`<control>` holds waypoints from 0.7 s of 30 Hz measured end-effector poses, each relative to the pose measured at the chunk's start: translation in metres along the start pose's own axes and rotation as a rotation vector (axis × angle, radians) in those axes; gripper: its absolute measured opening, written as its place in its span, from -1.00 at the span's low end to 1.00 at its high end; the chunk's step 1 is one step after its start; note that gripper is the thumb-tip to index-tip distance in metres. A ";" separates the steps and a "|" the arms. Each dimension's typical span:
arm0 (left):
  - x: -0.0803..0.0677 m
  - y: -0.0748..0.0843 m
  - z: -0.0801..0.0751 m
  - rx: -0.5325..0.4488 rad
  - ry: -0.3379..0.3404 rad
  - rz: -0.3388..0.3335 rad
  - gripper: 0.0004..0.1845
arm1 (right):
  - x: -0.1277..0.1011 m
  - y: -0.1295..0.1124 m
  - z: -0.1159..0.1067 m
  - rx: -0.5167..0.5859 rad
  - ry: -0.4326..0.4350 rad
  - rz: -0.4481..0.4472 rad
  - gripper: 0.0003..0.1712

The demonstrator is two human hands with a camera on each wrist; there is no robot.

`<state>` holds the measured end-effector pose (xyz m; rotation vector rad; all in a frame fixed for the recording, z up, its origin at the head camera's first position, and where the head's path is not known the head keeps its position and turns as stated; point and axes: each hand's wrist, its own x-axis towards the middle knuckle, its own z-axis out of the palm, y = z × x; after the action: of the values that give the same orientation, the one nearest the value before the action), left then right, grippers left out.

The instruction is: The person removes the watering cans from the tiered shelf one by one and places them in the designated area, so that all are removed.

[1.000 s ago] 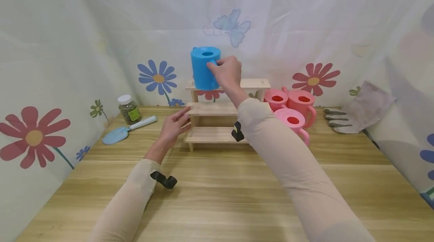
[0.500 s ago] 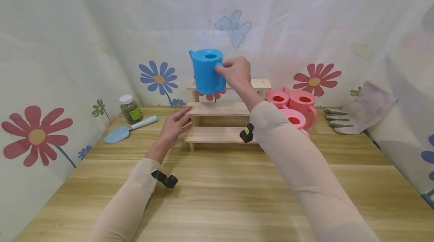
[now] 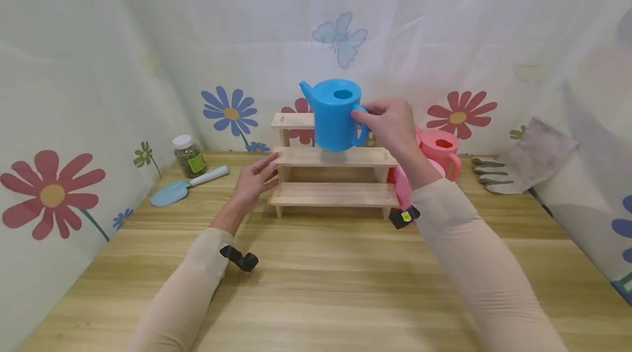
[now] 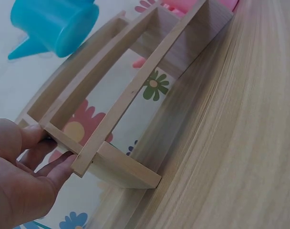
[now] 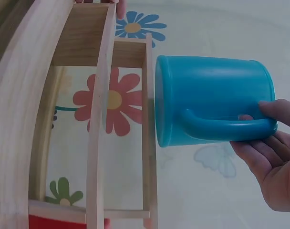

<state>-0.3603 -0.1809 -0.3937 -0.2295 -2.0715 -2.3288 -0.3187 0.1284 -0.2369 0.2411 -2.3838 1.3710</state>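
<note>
In the head view, my right hand (image 3: 392, 124) pinches the handle of a blue toy watering can (image 3: 336, 119). The can is upright, spout to the left, with its base in front of the upper tiers of a wooden three-tier stand (image 3: 336, 194). From the right wrist view I cannot tell whether the can (image 5: 212, 100) touches the stand. My left hand (image 3: 254, 181) rests against the stand's left end, its fingers loosely extended. The left wrist view shows its fingertips (image 4: 64, 167) at the board ends. Pink watering cans (image 3: 438, 148) stand right of the stand, partly hidden by my right forearm.
A jar with a white lid (image 3: 189, 157) and a light-blue trowel (image 3: 185, 188) lie to the left on the wooden table (image 3: 306, 275). Work gloves (image 3: 525, 160) rest at the right against the wall. A flowered curtain (image 3: 419, 28) hangs behind the stand.
The right hand has carried the blue watering can to the right and slightly lower, its spout swinging more into view. The left hand stays at the stand's left end.
</note>
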 end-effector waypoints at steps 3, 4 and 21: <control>-0.001 -0.001 0.000 0.004 0.003 -0.015 -0.59 | -0.013 0.007 -0.011 -0.004 0.000 -0.013 -0.42; -0.002 0.000 0.000 0.005 0.003 -0.019 -0.59 | -0.017 0.009 -0.016 -0.003 0.004 -0.023 -0.42; 0.001 0.001 0.001 -0.014 0.023 -0.015 -0.60 | -0.072 0.045 -0.123 -0.040 0.135 0.140 -0.35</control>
<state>-0.3607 -0.1796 -0.3928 -0.1861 -2.0549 -2.3434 -0.2382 0.2544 -0.2456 -0.0296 -2.3502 1.3531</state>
